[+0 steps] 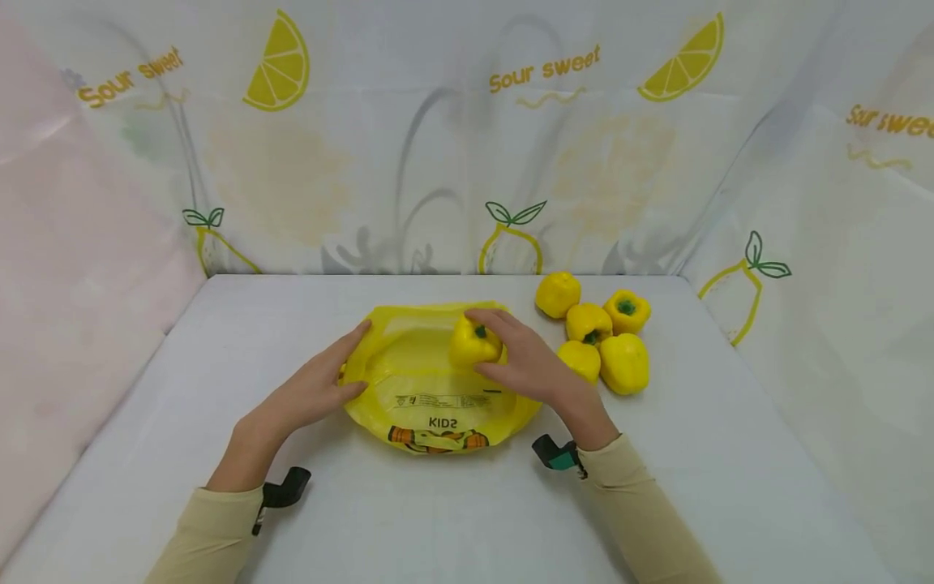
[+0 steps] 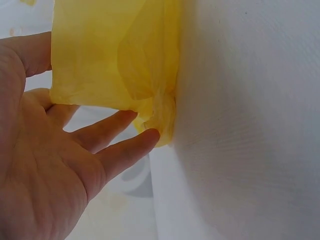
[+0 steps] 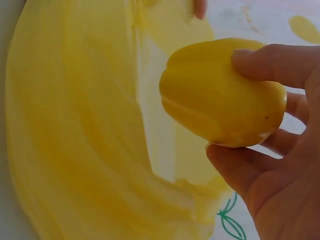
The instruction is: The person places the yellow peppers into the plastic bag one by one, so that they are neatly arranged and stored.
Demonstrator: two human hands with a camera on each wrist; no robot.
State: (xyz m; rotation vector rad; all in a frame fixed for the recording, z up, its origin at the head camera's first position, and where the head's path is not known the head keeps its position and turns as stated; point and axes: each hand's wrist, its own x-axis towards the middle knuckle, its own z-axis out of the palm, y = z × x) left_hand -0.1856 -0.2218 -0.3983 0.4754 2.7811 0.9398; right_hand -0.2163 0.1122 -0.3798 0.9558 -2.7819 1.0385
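A yellow plastic bag (image 1: 416,341) printed "KIDS" lies spread on the table with its mouth open upward. Over the right part of that mouth, my right hand (image 1: 521,357) holds a yellow bell pepper (image 1: 470,345) between thumb and fingers, its green stem showing. In the right wrist view the same bell pepper (image 3: 215,95) is held beside the yellow bag wall (image 3: 80,125). My left hand (image 1: 317,381) is at the bag's left side, fingers spread. The left wrist view shows the fingertips (image 2: 150,135) touching the crumpled yellow film (image 2: 105,55); part of the fingers is hidden behind it.
Several yellow bell peppers (image 1: 623,363) sit grouped on the white table (image 1: 452,519), right of the bag and close to my right hand. A lemon-print cloth (image 1: 409,146) hangs behind the table's far edge.
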